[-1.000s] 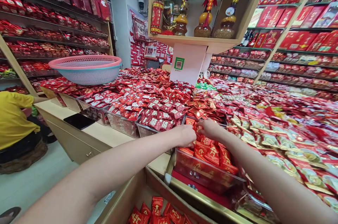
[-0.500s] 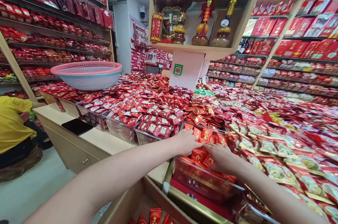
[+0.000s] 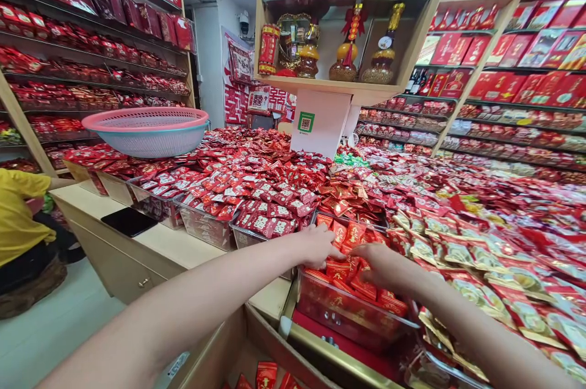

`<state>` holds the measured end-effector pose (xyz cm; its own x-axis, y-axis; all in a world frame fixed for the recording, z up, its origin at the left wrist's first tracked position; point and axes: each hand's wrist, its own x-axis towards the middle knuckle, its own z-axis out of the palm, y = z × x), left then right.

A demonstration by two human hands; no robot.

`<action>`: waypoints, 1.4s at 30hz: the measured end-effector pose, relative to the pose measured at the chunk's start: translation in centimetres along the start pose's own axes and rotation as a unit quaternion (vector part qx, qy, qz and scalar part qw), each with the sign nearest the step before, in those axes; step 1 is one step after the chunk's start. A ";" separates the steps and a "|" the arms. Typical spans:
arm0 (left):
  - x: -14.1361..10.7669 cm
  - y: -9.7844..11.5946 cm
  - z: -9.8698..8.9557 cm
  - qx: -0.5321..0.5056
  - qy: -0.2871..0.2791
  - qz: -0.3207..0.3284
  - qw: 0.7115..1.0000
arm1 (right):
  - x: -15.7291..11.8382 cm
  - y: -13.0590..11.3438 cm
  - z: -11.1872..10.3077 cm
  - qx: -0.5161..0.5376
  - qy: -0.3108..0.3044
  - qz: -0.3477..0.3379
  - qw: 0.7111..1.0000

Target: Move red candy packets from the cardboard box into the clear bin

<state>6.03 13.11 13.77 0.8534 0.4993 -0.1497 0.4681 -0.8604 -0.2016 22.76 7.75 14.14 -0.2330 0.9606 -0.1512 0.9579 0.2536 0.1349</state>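
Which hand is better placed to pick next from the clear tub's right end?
Likely the right hand: nearer that end of the tub; the left hand is over its left side.

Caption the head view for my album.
Two hands among red packets in a clear bin, baskets beyond.

pink basket, gourd bottles

over there, a round pink plastic basket [image 3: 137,117] nests in a pale blue one [image 3: 160,143]. a flat black rectangular slab [image 3: 128,221] lies on the cream counter [image 3: 176,247]. gourd-shaped glass bottles [image 3: 344,66] stand in the pale wooden cabinet [image 3: 329,85], above a white panel [image 3: 324,132].
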 end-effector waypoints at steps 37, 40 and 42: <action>-6.2 4.6 1.6 -0.171 0.298 -0.023 0.939 | -1.9 -1.4 0.4 0.105 0.080 -0.043 0.990; -4.0 3.6 1.1 -0.127 0.199 -0.030 0.971 | -1.2 -2.1 1.0 0.130 0.090 -0.045 0.986; -2.8 3.2 0.5 -0.119 0.160 -0.020 0.980 | -1.3 -2.0 1.3 0.141 0.096 -0.038 0.985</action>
<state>5.08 9.01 13.07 0.8436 0.5086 0.1720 0.5106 -0.8591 0.0360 21.31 5.85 12.78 -0.3077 0.9506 0.0410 0.9387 0.3103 -0.1503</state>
